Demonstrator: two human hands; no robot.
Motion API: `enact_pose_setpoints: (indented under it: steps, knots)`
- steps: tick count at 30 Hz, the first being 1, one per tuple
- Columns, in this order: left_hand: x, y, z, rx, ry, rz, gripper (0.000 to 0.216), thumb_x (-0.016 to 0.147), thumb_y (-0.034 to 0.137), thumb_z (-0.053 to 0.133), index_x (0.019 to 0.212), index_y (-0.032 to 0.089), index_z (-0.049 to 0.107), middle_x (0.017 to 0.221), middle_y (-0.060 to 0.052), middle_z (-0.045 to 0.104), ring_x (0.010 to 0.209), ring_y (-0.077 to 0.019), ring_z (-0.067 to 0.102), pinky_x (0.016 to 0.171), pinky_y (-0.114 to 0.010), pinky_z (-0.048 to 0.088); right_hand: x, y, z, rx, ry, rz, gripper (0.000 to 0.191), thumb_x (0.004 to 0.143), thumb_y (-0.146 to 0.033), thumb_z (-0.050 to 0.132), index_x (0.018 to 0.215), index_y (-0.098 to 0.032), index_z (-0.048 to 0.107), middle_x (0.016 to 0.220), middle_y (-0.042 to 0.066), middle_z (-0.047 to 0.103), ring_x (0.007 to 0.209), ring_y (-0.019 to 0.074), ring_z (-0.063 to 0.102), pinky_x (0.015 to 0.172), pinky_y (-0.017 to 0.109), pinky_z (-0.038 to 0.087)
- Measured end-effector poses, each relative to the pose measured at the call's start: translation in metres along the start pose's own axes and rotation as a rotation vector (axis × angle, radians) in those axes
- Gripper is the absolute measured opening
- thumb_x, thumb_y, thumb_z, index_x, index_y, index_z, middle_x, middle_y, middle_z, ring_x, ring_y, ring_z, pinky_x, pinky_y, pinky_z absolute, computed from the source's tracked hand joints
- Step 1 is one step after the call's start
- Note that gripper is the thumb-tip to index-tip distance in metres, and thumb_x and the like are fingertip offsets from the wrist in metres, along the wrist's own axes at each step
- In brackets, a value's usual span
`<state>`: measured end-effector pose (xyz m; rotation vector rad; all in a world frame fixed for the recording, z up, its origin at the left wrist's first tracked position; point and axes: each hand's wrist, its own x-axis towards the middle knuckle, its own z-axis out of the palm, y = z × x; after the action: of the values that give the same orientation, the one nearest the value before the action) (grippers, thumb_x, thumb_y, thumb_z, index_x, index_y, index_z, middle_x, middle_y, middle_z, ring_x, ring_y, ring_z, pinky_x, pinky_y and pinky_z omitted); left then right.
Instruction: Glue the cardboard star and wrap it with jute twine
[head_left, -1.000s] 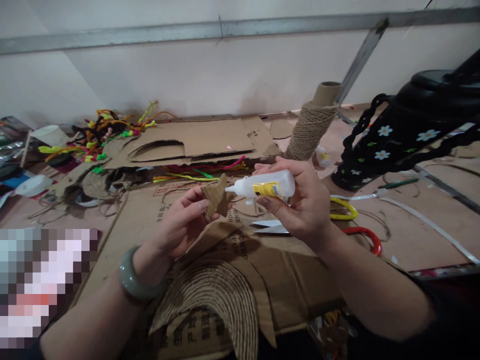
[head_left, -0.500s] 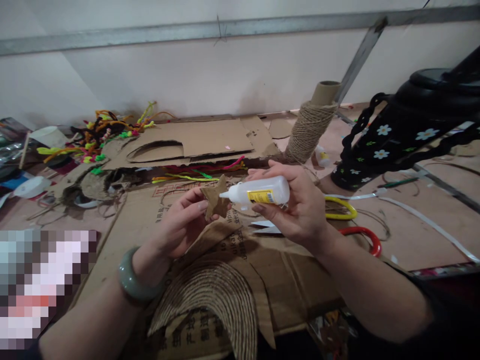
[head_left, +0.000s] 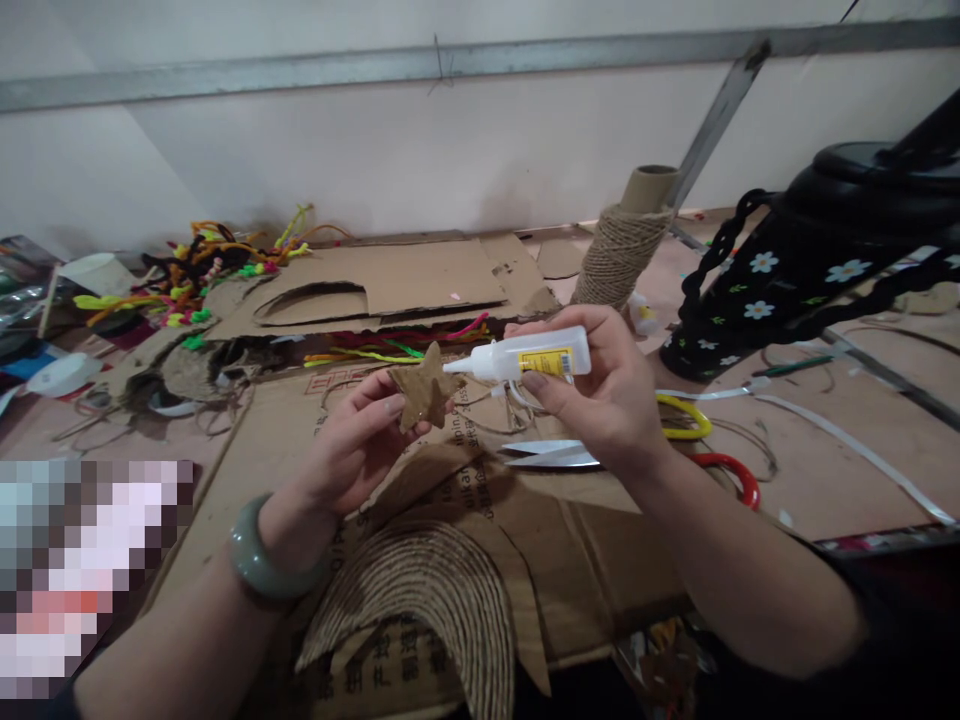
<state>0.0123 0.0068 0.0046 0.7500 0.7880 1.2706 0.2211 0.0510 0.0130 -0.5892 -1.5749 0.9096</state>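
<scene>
A small brown cardboard star [head_left: 424, 388] is pinched between the thumb and fingers of my left hand [head_left: 360, 430]. Glossy wet-looking spots show on its face. My right hand [head_left: 607, 395] is wrapped round a white glue bottle [head_left: 517, 354] with a yellow label, tipped sideways. Its nozzle points left at the star's upper right part, touching or very close to it; I cannot tell which. Below both hands lies a crescent [head_left: 420, 560] covered in rows of twine, on a flattened cardboard box [head_left: 555, 560]. Open scissors [head_left: 555, 454] with red and yellow handles lie beneath my right hand.
Behind my hands stands a spool of twine [head_left: 622, 250]. To the right is a black flowered tumbler [head_left: 772, 290]. Cut cardboard [head_left: 427, 270] and a heap of colourful pipe cleaners [head_left: 217, 260] lie at the back left. A white strip [head_left: 847, 440] crosses the table on the right.
The glue bottle has risen slightly and shifted right with my right hand, its nozzle moving toward the star's upper right. My left hand has moved a little left and up with the star.
</scene>
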Motion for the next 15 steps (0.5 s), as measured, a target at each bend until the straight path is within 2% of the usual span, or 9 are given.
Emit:
enact_pose_setpoints:
  steps: [5, 10, 15]
  knots:
    - [0.0010, 0.0013, -0.0026, 0.014, 0.003, 0.021, 0.025, 0.068, 0.019, 0.073, 0.091, 0.015, 0.066, 0.088, -0.005, 0.072, 0.078, -0.0167, 0.069, 0.064, -0.020, 0.055, -0.0004, 0.0020, -0.0012, 0.018, -0.032, 0.085, 0.033, 0.073, -0.025, 0.070, 0.098, -0.025, 0.048, 0.099, 0.002, 0.065, 0.090, 0.0153, 0.064, 0.082, 0.032, 0.054]
    - [0.0003, 0.0017, -0.0001, 0.017, 0.060, 0.008, 0.030, 0.063, 0.020, 0.077, 0.090, 0.015, 0.066, 0.089, -0.006, 0.072, 0.080, -0.0190, 0.069, 0.065, -0.021, 0.056, -0.0029, 0.0044, -0.0021, -0.027, -0.054, 0.050, 0.035, 0.072, -0.023, 0.071, 0.099, -0.026, 0.050, 0.103, 0.002, 0.065, 0.100, 0.0188, 0.062, 0.086, 0.036, 0.052]
    - [-0.0003, 0.0006, 0.0030, -0.001, 0.042, -0.024, 0.026, 0.063, 0.020, 0.076, 0.085, 0.015, 0.065, 0.084, -0.004, 0.072, 0.076, -0.0171, 0.069, 0.064, -0.021, 0.055, -0.0041, 0.0044, -0.0019, -0.055, -0.053, 0.016, 0.035, 0.073, -0.023, 0.070, 0.101, -0.026, 0.049, 0.105, 0.002, 0.065, 0.102, 0.0197, 0.062, 0.086, 0.037, 0.051]
